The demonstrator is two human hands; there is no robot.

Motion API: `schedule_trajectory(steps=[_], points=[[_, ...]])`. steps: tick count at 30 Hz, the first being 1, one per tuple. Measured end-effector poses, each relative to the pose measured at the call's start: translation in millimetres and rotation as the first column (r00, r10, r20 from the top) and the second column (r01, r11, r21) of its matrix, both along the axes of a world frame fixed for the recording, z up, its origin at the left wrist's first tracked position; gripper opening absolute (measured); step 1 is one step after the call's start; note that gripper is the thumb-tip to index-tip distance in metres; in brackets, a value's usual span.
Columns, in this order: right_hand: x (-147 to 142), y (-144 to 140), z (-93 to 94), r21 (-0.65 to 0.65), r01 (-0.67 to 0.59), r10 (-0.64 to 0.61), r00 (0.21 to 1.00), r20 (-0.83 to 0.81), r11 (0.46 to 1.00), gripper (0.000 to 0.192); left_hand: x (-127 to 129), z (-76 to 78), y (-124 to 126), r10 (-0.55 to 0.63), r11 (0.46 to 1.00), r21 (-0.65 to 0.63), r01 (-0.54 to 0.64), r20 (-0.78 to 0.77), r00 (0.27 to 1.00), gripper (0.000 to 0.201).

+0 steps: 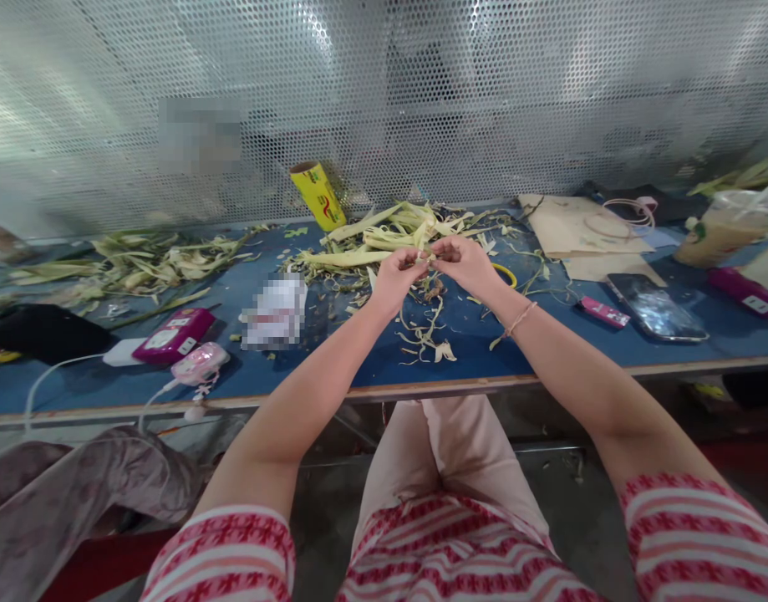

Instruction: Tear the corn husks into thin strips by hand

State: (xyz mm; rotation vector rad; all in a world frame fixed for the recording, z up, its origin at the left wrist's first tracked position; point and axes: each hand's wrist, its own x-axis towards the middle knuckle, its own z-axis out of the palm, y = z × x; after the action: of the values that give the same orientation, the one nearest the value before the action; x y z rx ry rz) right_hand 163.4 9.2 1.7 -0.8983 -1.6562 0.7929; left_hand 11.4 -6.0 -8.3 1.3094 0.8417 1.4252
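My left hand (394,278) and my right hand (466,262) meet above the blue table. The fingertips of both are pinched together on one pale green plant strip (428,252), which looks like a piece of husk. Its exact shape is partly covered by the fingers. Just behind the hands lies a heap of pale green and yellowish plant strips (384,238). Thin curled scraps (423,336) are scattered on the table below the fingers. A yellow loop (504,274) shows beside my right wrist, the rest of it hidden.
A yellow tube (319,197) leans by the perforated metal panel (384,100). More strips (164,259) lie left, near a magenta box (174,336) and a pink case (200,363). Right are a phone (658,308), a small pink packet (602,313), brown paper (577,226) and a drink cup (725,230).
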Motion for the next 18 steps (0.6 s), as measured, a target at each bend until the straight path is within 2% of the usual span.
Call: schedule_trajectory(steps=[5, 11, 18], points=[[-0.2, -2.6, 1.3, -0.014, 0.001, 0.0, 0.999, 0.034, 1.0, 0.025, 1.2, 1.4, -1.9, 0.025, 0.999, -0.018, -0.026, -0.025, 0.999, 0.023], [1.5, -0.4, -1.2, -0.089, 0.012, -0.011, 1.0, 0.011, 0.996, 0.024, 1.4, -0.3, -0.7, -0.012, 1.0, 0.004, 0.012, -0.019, 1.0, 0.023], [-1.5, -8.6, 1.8, -0.183, -0.071, 0.048, 0.991, -0.125, 0.981, 0.027, 2.6, 1.5, -2.5, -0.035, 0.999, -0.001, 0.035, 0.023, 0.999, 0.022]])
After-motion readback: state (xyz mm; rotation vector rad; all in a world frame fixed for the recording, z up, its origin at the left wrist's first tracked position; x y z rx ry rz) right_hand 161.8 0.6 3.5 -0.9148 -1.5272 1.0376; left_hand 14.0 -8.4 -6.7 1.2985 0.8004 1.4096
